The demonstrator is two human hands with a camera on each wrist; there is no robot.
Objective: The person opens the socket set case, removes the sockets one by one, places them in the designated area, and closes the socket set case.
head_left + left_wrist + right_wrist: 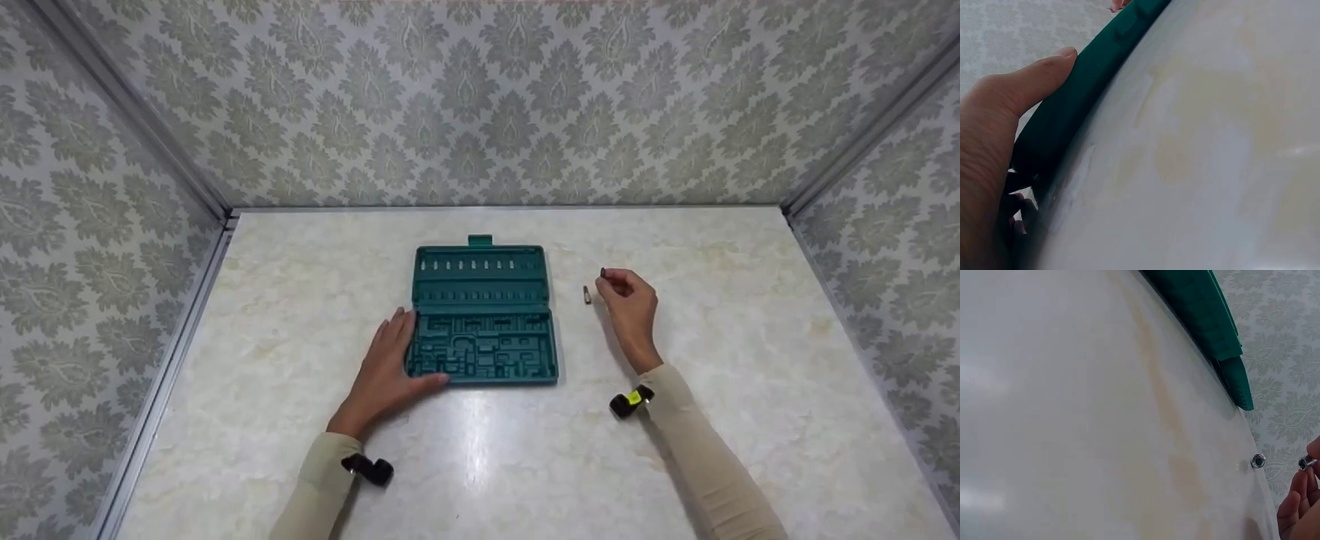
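Note:
A green plastic socket case (484,382) lies unfolded on the table. Silver pieces fill most of a row in its far half; the near half shows moulded recesses. At the near left corner my left hand (386,371) rests against the case, fingers along its left side and thumb (1044,76) on the front edge. To the right of the case, my right hand (632,311) pinches a small metal socket (1305,463) between thumb and fingertips, raised off the table. A second socket (587,295) lies on the table just left of that hand, its hollow end (1258,461) facing the right wrist camera.
The pale marbled table (255,300) is bordered by patterned wall panels (510,105) at the back and both sides, with metal framing (180,315) along the left edge. A latch tab (480,240) sticks out from the case's far edge.

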